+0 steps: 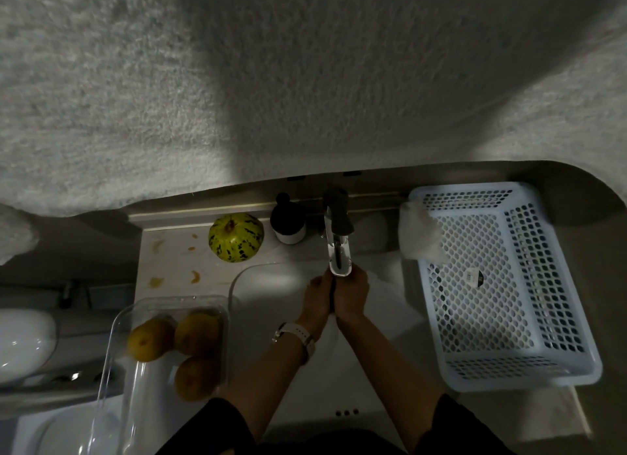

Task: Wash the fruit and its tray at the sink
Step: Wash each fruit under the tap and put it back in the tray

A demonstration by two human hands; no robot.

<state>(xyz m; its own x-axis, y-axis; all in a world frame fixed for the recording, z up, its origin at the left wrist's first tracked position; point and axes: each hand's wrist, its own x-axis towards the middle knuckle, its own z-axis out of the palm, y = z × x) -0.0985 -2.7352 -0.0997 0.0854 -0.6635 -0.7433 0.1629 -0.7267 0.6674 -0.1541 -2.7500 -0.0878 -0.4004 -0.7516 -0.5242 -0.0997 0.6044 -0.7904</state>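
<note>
Both hands are pressed together under the faucet over the sink, left hand and right hand palm to palm; can't tell if the fingers are grasping anything. The clear tray sits on the bench at near left with three yellow fruits in it. A striped melon sits farther back, and a white basket is on the right.
</note>
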